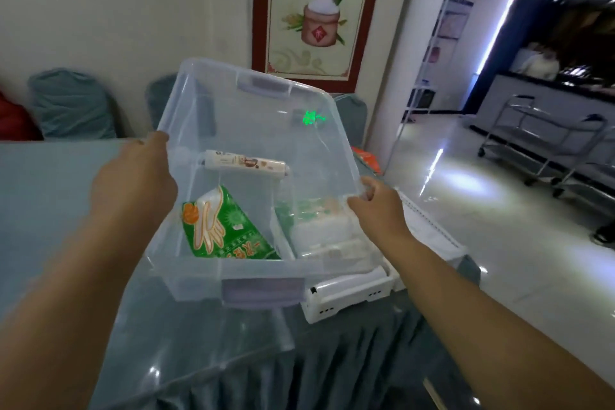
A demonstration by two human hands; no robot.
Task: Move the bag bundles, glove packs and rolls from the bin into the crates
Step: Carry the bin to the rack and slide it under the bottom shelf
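Observation:
I hold a clear plastic bin (256,100) with lilac handles above the table, tilted. My left hand (139,176) grips its left rim and my right hand (376,206) grips its right rim. Inside the bin lie a cream roll (244,164) across the middle and a green glove pack (226,230) at the near left. Through the bin's clear wall I see white crates (349,293) on the table's right edge, with pale bag bundles (322,230) in them, blurred.
A table with a glass top and grey-blue skirt (50,196) lies under the bin. Covered chairs (70,103) stand against the wall behind. Metal trolleys (545,140) stand on the shiny floor at the right. A framed poster (316,10) hangs on the wall.

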